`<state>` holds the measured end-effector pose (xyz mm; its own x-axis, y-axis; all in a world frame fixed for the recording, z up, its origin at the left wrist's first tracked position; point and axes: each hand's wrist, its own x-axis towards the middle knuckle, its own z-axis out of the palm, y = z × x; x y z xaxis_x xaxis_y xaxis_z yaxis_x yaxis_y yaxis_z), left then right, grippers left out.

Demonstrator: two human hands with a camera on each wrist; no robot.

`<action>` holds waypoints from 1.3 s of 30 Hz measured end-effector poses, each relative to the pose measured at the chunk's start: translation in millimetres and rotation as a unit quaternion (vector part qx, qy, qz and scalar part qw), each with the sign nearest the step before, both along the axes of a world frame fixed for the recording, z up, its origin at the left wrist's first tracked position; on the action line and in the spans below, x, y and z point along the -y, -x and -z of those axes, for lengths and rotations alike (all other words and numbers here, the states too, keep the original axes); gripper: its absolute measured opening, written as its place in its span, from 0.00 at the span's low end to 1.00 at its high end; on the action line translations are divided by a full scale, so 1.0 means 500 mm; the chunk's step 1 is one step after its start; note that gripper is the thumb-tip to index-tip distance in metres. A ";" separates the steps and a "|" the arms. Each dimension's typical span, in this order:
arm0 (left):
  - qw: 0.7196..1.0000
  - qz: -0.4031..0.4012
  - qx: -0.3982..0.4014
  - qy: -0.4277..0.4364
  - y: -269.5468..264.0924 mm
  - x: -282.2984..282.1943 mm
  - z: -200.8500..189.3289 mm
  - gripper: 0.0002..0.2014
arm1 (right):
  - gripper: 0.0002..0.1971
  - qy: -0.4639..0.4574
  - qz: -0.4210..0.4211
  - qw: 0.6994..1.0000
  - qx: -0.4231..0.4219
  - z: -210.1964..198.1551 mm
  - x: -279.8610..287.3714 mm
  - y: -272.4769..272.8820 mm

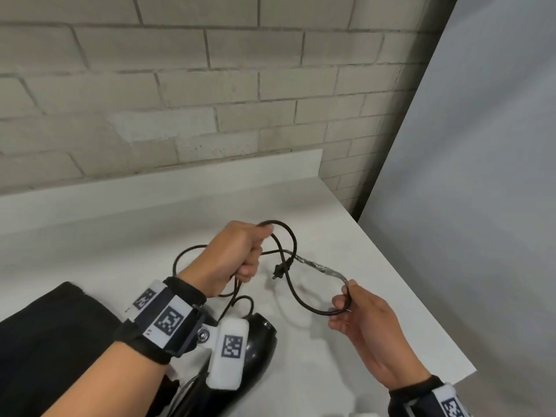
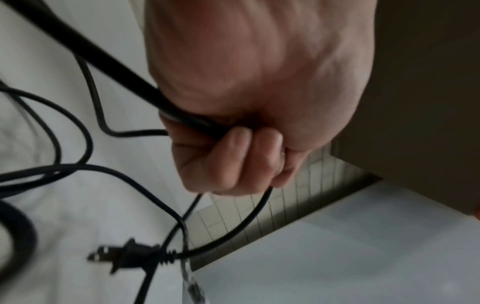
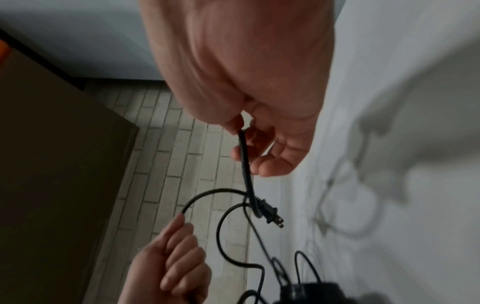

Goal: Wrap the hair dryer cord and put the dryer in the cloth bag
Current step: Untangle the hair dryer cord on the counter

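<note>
The black hair dryer [image 1: 260,341] lies on the white table [image 1: 126,236], partly hidden under my left wrist. Its black cord [image 1: 293,291] rises in loose loops between both hands. My left hand [image 1: 251,263] is curled into a fist around several gathered cord loops [image 2: 182,118]. My right hand [image 1: 343,300] pinches a bend of the cord [image 3: 244,156] between thumb and fingers, to the right of the left hand. The plug [image 1: 281,269] dangles free between the hands, also visible as the plug [image 2: 124,255] and plug [image 3: 271,214]. The black cloth bag [image 1: 45,341] lies flat at the left.
A stretch of the cord is wrapped in clear tape [image 1: 322,267]. A brick wall [image 1: 180,100] stands behind the table, and a pale panel [image 1: 481,176] rises at the right. The table's right edge [image 1: 421,296] runs diagonally close to my right hand.
</note>
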<state>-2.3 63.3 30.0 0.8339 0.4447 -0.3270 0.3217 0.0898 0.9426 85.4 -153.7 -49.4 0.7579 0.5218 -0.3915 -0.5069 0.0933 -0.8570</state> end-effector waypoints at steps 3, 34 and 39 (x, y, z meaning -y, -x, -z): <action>0.998 0.057 0.003 -0.006 0.003 0.046 -0.006 0.26 | 0.13 0.010 -0.011 1.000 -0.002 -0.003 -0.020 0.020; 0.943 0.027 0.290 -0.163 0.068 -0.054 -0.147 0.24 | 0.14 0.250 0.024 0.877 0.410 -0.012 0.012 -0.053; 0.889 0.155 0.217 -0.372 -0.009 0.012 -0.124 0.23 | 0.39 -0.151 -0.151 0.935 0.282 -0.161 -0.051 -0.013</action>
